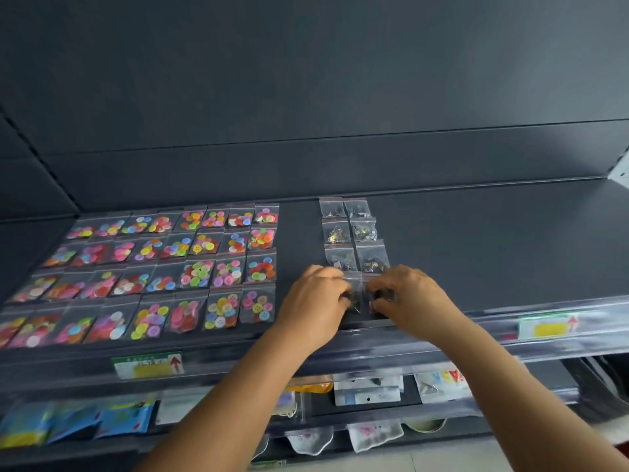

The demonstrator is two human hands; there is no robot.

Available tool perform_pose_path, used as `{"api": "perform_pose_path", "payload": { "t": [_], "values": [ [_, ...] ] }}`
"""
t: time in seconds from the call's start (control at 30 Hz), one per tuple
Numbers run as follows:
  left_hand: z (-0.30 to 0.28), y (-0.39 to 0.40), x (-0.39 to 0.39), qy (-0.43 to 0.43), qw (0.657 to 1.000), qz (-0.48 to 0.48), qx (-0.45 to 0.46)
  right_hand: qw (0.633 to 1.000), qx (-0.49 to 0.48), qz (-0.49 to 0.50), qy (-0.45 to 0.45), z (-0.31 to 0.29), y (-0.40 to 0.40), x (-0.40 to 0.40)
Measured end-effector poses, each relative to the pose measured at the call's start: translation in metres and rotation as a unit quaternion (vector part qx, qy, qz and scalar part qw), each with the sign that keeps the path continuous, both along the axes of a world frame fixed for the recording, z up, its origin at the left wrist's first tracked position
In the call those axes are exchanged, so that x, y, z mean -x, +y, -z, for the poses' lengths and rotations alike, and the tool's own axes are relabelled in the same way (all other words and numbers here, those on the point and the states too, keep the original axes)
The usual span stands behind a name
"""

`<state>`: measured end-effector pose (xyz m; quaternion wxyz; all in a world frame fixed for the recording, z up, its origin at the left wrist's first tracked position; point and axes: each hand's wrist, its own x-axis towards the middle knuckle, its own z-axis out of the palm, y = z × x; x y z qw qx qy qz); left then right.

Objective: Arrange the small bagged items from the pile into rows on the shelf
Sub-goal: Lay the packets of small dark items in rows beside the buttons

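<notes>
Both hands, left hand (315, 294) and right hand (406, 294), are each pinching a small clear plastic bag of dark metal bits (354, 294) side by side at the dark grey shelf (493, 253) front, directly below the two-column rows (354, 233).

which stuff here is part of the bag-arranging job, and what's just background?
Job:
left hand and right hand, each holding a small bag at the front row
two columns of dark-item bags
shelf

Background:
button bags, already in rows
price labels
lower-shelf goods
</notes>
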<state>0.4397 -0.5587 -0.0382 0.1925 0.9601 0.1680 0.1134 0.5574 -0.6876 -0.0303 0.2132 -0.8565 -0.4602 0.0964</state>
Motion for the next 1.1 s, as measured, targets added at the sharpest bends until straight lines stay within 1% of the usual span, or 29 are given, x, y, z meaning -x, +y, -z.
{"api": "perform_pose_path", "payload": {
  "t": [0.1, 0.2, 0.4, 0.5, 0.7, 0.87, 1.1],
  "values": [
    [-0.002, -0.002, 0.001, 0.024, 0.999, 0.032, 0.011, 1.000, 0.004, 0.001, -0.006, -0.001, -0.003, 0.000],
    [-0.003, -0.006, 0.003, 0.049, 0.998, 0.033, 0.011, 1.000, -0.006, 0.002, -0.008, -0.002, -0.003, 0.001],
    [-0.004, -0.010, 0.001, 0.050, 0.999, 0.015, -0.002, 1.000, -0.019, 0.017, -0.006, -0.001, -0.004, 0.004],
    [-0.006, -0.011, 0.002, 0.056, 0.998, 0.014, -0.003, 1.000, -0.005, 0.019, -0.004, -0.003, -0.004, 0.004],
    [-0.009, -0.008, 0.012, 0.039, 0.999, -0.009, -0.007, 0.999, 0.000, 0.016, -0.032, -0.009, -0.001, 0.008],
    [-0.016, 0.008, 0.038, 0.030, 0.995, -0.085, -0.041, 0.996, -0.010, -0.046, -0.073, -0.016, 0.026, 0.028],
    [-0.026, 0.055, 0.109, 0.014, 0.982, -0.181, -0.056, 0.987, -0.026, -0.133, -0.084, -0.025, 0.091, 0.084]
  ]
}}
